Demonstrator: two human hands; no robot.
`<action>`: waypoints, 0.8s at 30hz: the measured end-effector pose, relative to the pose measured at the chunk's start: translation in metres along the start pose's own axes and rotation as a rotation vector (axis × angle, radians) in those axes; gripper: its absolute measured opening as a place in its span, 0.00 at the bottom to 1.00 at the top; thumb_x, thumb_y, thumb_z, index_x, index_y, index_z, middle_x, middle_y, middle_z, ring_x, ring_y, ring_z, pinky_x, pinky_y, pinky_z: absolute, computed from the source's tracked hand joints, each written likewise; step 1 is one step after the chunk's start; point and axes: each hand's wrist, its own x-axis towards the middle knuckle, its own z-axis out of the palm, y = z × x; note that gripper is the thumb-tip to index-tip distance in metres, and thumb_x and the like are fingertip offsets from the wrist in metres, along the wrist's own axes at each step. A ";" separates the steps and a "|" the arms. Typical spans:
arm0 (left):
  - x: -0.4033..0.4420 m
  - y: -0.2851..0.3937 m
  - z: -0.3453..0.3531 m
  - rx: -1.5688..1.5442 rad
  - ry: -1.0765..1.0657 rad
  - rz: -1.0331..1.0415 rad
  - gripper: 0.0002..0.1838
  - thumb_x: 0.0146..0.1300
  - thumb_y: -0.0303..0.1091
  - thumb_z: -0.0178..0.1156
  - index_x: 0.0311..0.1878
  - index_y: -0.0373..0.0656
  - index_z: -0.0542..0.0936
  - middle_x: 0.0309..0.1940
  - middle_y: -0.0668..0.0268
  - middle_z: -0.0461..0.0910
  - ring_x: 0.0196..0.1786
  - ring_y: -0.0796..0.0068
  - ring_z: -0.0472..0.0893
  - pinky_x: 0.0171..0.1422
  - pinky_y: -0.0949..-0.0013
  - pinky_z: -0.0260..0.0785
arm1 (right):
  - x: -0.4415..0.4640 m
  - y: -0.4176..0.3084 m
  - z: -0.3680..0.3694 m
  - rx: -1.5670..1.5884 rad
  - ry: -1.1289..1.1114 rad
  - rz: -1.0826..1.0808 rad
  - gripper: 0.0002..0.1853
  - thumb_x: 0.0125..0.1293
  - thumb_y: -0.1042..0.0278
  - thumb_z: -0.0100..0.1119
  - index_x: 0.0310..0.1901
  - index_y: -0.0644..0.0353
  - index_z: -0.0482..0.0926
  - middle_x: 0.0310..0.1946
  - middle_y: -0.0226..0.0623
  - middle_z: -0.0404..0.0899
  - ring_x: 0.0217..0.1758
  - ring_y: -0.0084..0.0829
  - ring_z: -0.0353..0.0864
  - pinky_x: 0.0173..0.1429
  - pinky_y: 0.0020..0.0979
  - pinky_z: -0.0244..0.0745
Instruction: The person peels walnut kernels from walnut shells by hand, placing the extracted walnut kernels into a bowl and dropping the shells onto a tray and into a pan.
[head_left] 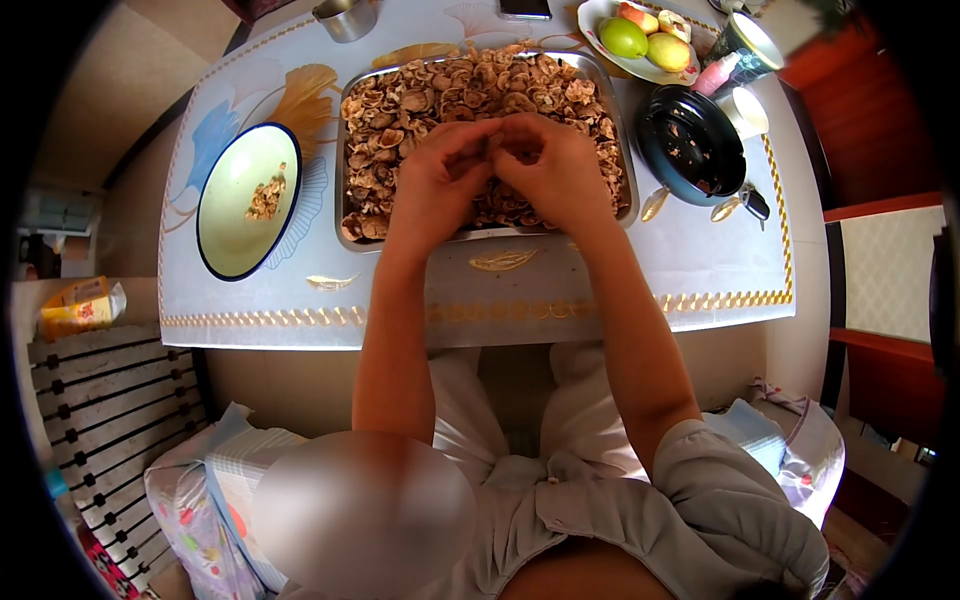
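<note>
A metal tray (627, 190) is heaped with cracked walnut shells and walnuts (415, 98). Over its middle, my left hand (447, 172) and my right hand (556, 165) meet with bent fingers, the fingertips pinched together. Whatever lies between the fingertips is too small and too hidden to name. Left of the tray, a pale green bowl (222, 222) with a dark rim holds a small pile of walnut kernels (266, 199).
At the right stand a black round bowl (655, 150) with bits in it, a white cup (744, 112) and a dark patterned cup (752, 45). A fruit plate (597, 22), phone (525, 8) and metal mug (346, 20) sit along the far side.
</note>
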 end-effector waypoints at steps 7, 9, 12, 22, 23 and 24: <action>0.001 0.006 -0.001 -0.170 0.041 -0.181 0.21 0.56 0.16 0.57 0.54 0.39 0.75 0.47 0.62 0.78 0.50 0.73 0.78 0.54 0.74 0.71 | -0.001 -0.009 -0.006 0.458 -0.072 0.196 0.13 0.58 0.69 0.61 0.45 0.63 0.79 0.35 0.30 0.82 0.36 0.19 0.79 0.38 0.21 0.75; 0.001 0.006 -0.003 -0.168 0.043 -0.188 0.20 0.57 0.17 0.57 0.54 0.38 0.75 0.47 0.62 0.78 0.50 0.74 0.78 0.54 0.74 0.71 | 0.000 -0.005 -0.006 0.477 -0.096 0.177 0.14 0.59 0.69 0.62 0.46 0.62 0.79 0.35 0.29 0.81 0.37 0.18 0.78 0.38 0.20 0.75; 0.001 0.003 -0.006 -0.179 0.013 -0.136 0.20 0.57 0.18 0.57 0.55 0.38 0.74 0.46 0.63 0.78 0.49 0.74 0.78 0.53 0.74 0.72 | 0.001 0.002 -0.005 0.568 -0.126 0.155 0.14 0.59 0.69 0.63 0.46 0.62 0.80 0.36 0.29 0.81 0.38 0.18 0.78 0.38 0.20 0.74; 0.004 -0.004 0.016 -0.283 0.111 -0.115 0.12 0.65 0.27 0.52 0.51 0.36 0.73 0.37 0.64 0.79 0.38 0.78 0.79 0.44 0.76 0.73 | 0.001 0.010 0.010 0.448 0.066 0.110 0.08 0.63 0.68 0.58 0.37 0.65 0.78 0.27 0.30 0.79 0.27 0.18 0.74 0.29 0.20 0.70; 0.005 -0.007 0.018 -0.302 0.157 -0.098 0.11 0.66 0.28 0.51 0.50 0.36 0.73 0.35 0.64 0.79 0.36 0.78 0.80 0.41 0.77 0.74 | 0.001 0.008 0.012 0.463 0.102 0.101 0.08 0.63 0.68 0.57 0.37 0.65 0.77 0.26 0.29 0.78 0.25 0.17 0.73 0.29 0.20 0.69; 0.004 -0.005 0.018 -0.279 0.159 -0.122 0.11 0.67 0.29 0.51 0.50 0.37 0.72 0.33 0.65 0.78 0.34 0.78 0.79 0.39 0.77 0.73 | 0.000 0.005 0.015 0.478 0.138 0.092 0.08 0.64 0.67 0.56 0.37 0.64 0.77 0.24 0.29 0.76 0.24 0.17 0.72 0.28 0.20 0.68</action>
